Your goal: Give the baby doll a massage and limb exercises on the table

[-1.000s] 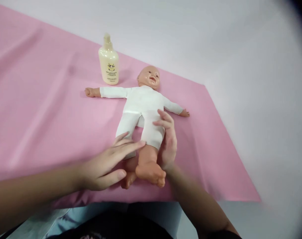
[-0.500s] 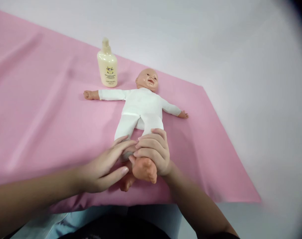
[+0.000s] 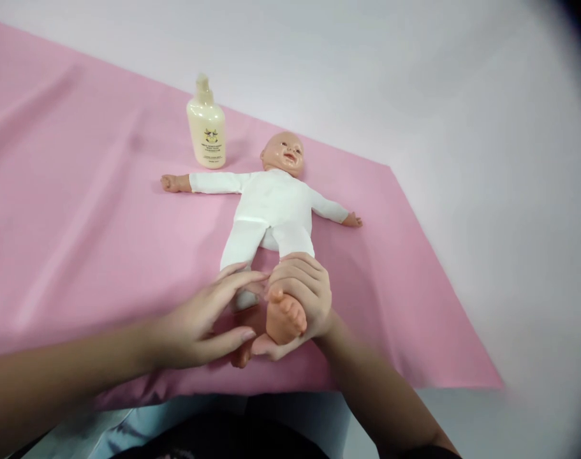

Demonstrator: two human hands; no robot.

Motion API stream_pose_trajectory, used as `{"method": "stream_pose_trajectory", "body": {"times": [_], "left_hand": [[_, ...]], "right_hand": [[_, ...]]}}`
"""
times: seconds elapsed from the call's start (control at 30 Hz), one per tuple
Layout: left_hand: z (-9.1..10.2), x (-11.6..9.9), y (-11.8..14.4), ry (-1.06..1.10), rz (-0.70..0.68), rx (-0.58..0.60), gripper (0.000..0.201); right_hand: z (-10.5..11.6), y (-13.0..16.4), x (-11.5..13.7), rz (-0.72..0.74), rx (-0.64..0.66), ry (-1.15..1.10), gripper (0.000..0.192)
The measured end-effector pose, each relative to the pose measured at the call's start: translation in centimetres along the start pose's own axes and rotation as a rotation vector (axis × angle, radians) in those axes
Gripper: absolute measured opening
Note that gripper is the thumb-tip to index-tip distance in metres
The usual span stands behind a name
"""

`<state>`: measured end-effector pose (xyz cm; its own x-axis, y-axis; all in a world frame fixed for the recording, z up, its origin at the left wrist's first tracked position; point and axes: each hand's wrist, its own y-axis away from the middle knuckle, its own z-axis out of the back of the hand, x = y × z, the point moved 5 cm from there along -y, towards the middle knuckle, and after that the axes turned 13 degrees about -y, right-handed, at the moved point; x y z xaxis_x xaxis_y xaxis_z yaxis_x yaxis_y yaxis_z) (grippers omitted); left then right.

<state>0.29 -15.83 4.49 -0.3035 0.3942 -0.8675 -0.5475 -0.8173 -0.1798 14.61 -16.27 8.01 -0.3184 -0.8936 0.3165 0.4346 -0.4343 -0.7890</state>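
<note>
Hands (image 3: pixel 252 319) round white-suited doll's (image 3: pixel 271 210) bare foot (image 3: pixel 284 317)

I'm seeing the doll (image 3: pixel 273 210) in two finishes: head, hands and bare feet are smooth moulded plastic with a slight sheen, while the torso, arms and upper legs are soft white matt cloth. My right hand (image 3: pixel 302 299) is wrapped round one glossy plastic foot (image 3: pixel 285 317), and my left hand (image 3: pixel 208 319) lies against the other leg. Underneath, the pink sheet (image 3: pixel 80 223) reads as thin cloth or plastic film with a faint satin shine and shallow creases. The cream bottle (image 3: pixel 206 131) looks like smooth, semi-glossy plastic with a printed label.
</note>
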Motion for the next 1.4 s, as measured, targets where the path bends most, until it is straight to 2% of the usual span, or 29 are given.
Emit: {"method": "stream_pose_trajectory", "body": {"times": [0.13, 0.27, 0.4, 0.5, 0.7, 0.87, 1.03, 1.13, 1.27, 1.3, 1.4], "left_hand": [[0.0, 0.9, -0.3, 0.011, -0.02, 0.061, 0.058], [0.1, 0.8, -0.1, -0.064, -0.042, 0.032, 0.057], [-0.1, 0.0, 0.1, -0.118, -0.097, 0.018, 0.057], [-0.1, -0.2, 0.2, -0.113, -0.074, -0.008, 0.055], [-0.2, 0.0, -0.1, -0.104, -0.096, 0.024, 0.06], [-0.2, -0.1, -0.3, -0.168, -0.178, 0.109, 0.063], [-0.2, -0.9, -0.4, -0.236, -0.263, 0.1, 0.066], [-0.3, -1.3, -0.5, -0.26, -0.26, 0.114, 0.063], [-0.2, -1.6, -0.4, -0.246, -0.298, 0.095, 0.062], [-0.2, -1.5, -0.4, -0.25, -0.308, 0.081, 0.064], [-0.2, -1.1, -0.2, -0.28, -0.324, 0.06, 0.069]], "right_hand": [[0.0, -0.1, 0.5, 0.033, -0.042, -0.072, 0.027], [0.2, -0.5, 1.2, 0.086, -0.13, -0.133, 0.024], [0.0, -0.8, 1.5, 0.101, -0.119, -0.166, 0.022], [0.0, -0.9, 1.5, 0.111, -0.107, -0.203, 0.021], [-0.5, -0.5, 1.1, 0.074, 0.002, -0.184, 0.036], [-0.1, -0.6, 1.3, 0.116, -0.042, -0.267, 0.039], [-0.2, -0.7, 1.5, 0.15, -0.029, -0.216, 0.046], [-0.6, -0.1, 1.6, 0.171, 0.021, -0.165, 0.043], [-1.9, 1.1, 1.3, 0.165, 0.206, -0.038, 0.03], [-2.1, 1.2, 1.2, 0.171, 0.219, -0.016, 0.024], [-1.8, 1.0, 1.4, 0.202, 0.108, -0.05, 0.013]]}}
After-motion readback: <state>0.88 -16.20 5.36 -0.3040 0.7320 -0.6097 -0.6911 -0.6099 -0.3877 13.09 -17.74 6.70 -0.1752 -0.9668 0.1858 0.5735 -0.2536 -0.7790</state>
